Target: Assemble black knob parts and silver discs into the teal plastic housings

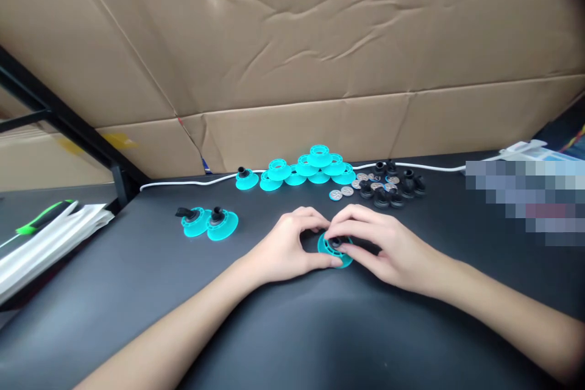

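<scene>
A turquoise ring-shaped part [343,261] lies on the dark table between my hands. My left hand [287,247] grips its left side, thumb at the near edge and fingers curled round the far side. A small black piece [336,243] sits in the middle of the ring, and my right hand [384,244] pinches it, with the fingertips partly hiding it. To the left are two turquoise parts with black pieces in them, one [222,226] slightly overlapping the other [195,222].
Turquoise parts [319,160] are piled by the cardboard wall [292,42]. Right of them lie round metallic discs [347,191] and several black pieces [381,197]. A white cable [192,183] runs along the back. White sheets [55,244] and a green-black tool [46,217] are at left.
</scene>
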